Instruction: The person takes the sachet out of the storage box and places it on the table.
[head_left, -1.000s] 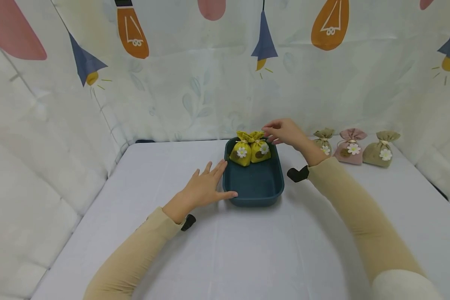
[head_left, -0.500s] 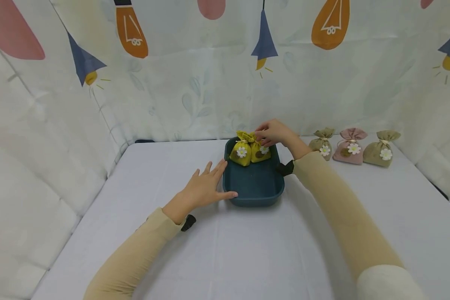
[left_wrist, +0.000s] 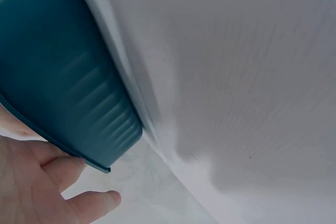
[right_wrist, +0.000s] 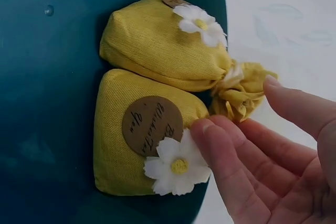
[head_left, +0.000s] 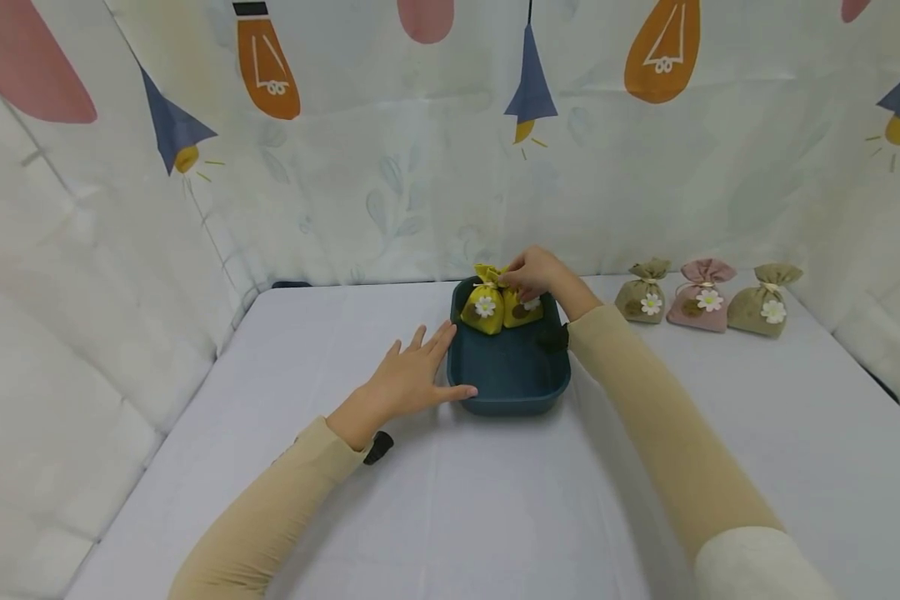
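Note:
Two yellow drawstring pouches stand side by side at the far end of a dark teal tray. Each carries a white flower, on the left pouch and the right pouch alike; a round brown label is also on the right one. My right hand reaches over the right pouch, its fingers touching near the tied neck. In the right wrist view the thumb stands apart from the fingers, by the ruffled tops. My left hand rests spread on the tray's left rim, fingers extended and thumb at the near corner.
To the right on the white table stand a green pouch, a pink pouch and another green pouch. A patterned cloth wall rises behind the table's far edge.
My right hand has moved left from beside the tray's far right corner onto the right yellow pouch. The left hand, tray and pouches stay where they were.

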The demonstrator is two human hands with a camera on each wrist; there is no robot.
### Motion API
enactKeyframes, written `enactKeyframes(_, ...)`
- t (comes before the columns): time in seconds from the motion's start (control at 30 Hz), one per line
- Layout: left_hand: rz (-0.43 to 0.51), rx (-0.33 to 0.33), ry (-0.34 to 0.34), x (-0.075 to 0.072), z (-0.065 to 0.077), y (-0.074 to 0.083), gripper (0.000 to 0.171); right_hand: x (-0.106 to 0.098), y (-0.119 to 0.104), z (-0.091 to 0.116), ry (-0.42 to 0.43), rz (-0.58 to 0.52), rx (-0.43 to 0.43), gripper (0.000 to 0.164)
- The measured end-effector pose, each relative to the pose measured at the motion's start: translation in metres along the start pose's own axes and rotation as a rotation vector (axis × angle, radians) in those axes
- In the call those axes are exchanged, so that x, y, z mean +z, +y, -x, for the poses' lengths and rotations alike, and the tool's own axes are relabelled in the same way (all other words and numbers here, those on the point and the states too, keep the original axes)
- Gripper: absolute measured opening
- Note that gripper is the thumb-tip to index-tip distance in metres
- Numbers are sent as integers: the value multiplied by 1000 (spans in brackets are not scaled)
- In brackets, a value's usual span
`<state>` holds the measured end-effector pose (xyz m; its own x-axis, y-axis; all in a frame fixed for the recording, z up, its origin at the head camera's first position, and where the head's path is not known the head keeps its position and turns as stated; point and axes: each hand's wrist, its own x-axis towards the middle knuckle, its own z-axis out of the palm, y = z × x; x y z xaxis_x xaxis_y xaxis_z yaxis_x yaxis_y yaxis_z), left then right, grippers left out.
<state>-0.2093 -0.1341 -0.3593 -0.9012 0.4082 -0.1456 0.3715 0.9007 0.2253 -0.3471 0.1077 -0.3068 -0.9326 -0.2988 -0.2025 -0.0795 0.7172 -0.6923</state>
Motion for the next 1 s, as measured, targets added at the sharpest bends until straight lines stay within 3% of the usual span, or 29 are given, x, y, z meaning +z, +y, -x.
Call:
enactKeyframes(0.23, -14, 3, 2, 0, -2, 0, 110, 3, 0, -5, 1, 19, 26, 46)
enactKeyframes(0.5, -9, -4, -4, -1, -2, 0, 111, 9, 3, -9, 28, 31, 5, 32)
enactKeyframes(0.67, -2, -4, 0, -1, -1, 1, 110, 12, 5, -10, 30, -18, -3, 33)
enactKeyframes(1.0, -11, -12, -4, 2, -2, 0, 111, 20, 7, -4, 5, -29, -131, 31)
